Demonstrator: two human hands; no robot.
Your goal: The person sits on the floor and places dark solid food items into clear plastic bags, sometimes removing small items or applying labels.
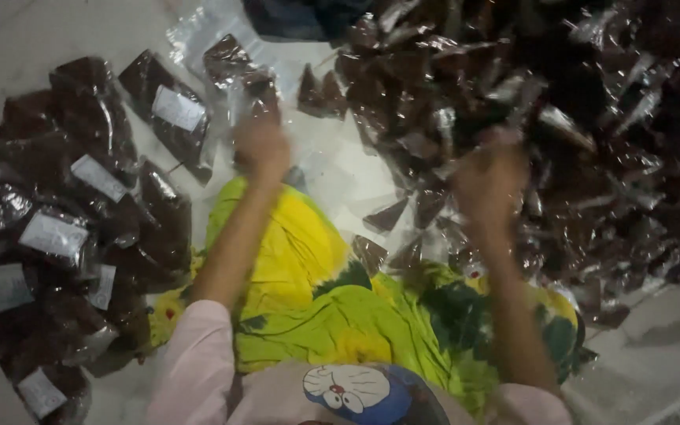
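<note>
My left hand reaches forward and grips a clear plastic packet of dark brown stuff at its lower edge. My right hand is blurred and pressed into the big heap of small dark packets at the right; whether it grips one is unclear. A pile of larger filled packets with white labels lies to the left of my left arm. Both arms stretch over a yellow and green cloth on my lap.
The packets lie on a pale floor. A few loose small packets sit between my hands. A dark blue thing shows at the top edge. A pale step or floor edge runs at the lower right.
</note>
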